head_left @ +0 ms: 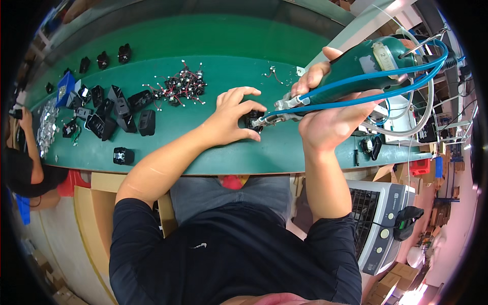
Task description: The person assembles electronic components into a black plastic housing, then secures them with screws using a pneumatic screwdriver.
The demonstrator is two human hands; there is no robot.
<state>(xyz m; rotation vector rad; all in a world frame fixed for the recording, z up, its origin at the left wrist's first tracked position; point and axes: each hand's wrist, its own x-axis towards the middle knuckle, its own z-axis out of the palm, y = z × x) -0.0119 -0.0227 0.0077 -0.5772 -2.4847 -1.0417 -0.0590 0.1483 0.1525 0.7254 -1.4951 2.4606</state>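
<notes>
My left hand point(230, 118) is closed around a small black plastic housing point(254, 122) on the green bench, thumb on its near side and fingers on its far side. Wrapped round a green power screwdriver point(351, 66) is my right hand point(330, 109). The tool lies tilted, with its metal nose point(277, 116) pointing left at the housing. Its tip meets or hovers just over the part; I cannot tell which. Two blue hoses point(376, 87) run along the tool. The inside of the housing is mostly hidden by fingers and nose.
A pile of small wired parts point(182, 86) lies beyond my left hand. Several black housings point(122, 109) and a blue bin point(65, 89) stand at left, near silvery pieces point(48, 124). Another person's arm point(31, 145) shows at far left. A grey appliance point(382, 218) stands lower right.
</notes>
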